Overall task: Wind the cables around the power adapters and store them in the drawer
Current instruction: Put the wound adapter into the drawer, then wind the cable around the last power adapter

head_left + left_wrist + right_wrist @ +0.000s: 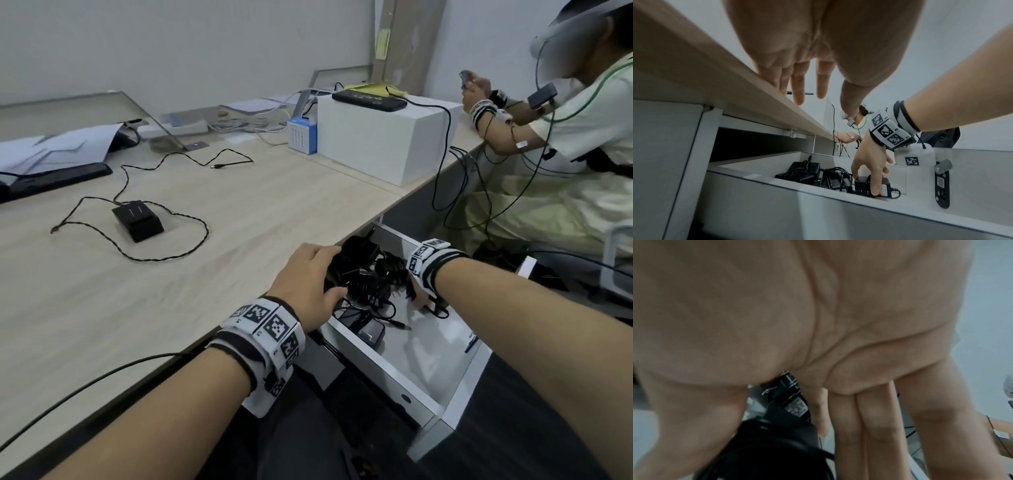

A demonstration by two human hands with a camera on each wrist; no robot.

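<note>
The white drawer (376, 363) (838, 219) stands pulled out under the desk edge. At its back lies a pile of black adapters with wound cables (363, 270) (807, 173), and a flat black brick (366, 329) lies nearer the front. My right hand (419, 294) (867, 178) (787, 418) reaches down into the drawer, thumb and index finger pinching a black power adapter (885, 186) (795, 407) with its cable wound. My left hand (329, 274) (824, 97) hovers above the drawer's left side, fingers straight, holding nothing. One more black adapter (138, 221) sits on the desk, its cable (171, 253) lying loose.
The light wooden desk (239, 308) carries a white box (380, 137), papers (58, 147) and a black bar (58, 178) at the far left. A second person (565, 137) sits at the right, with cables hanging off the desk edge.
</note>
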